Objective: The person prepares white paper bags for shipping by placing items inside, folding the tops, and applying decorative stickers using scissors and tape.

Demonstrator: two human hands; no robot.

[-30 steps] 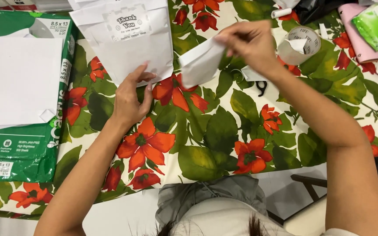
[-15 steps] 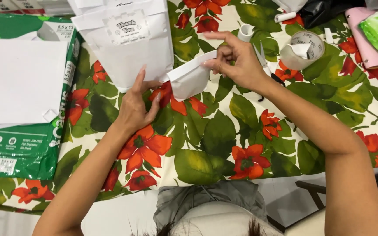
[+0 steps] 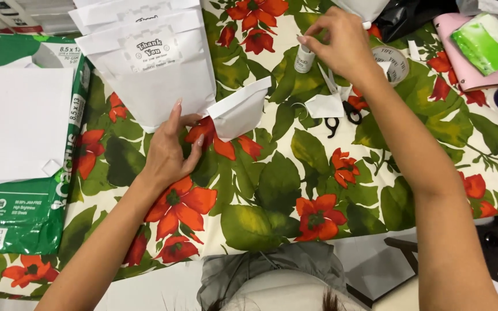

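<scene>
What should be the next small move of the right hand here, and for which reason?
Probably the right hand should close on the small white tube and lift it. Its fingertips are already at the tube's top, while the left hand holds the folded white paper by the bag.
</scene>
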